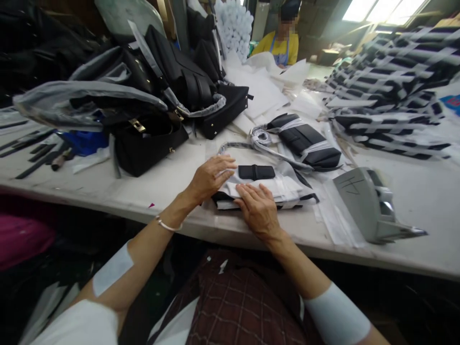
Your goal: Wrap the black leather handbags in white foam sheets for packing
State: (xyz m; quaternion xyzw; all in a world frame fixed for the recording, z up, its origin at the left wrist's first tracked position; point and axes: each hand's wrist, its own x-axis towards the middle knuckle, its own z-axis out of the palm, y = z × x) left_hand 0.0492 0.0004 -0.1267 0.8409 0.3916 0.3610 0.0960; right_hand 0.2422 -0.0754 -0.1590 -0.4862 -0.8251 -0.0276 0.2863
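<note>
Mid-frame, my right hand lies flat on paper, my left hand loosely spread; uneven pressure could crease it

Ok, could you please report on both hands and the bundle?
Left hand at left end of white-wrapped bundle, contact unclear. Right hand resting on top. Black bag beyond, grey device aside, neither blocking.
</note>
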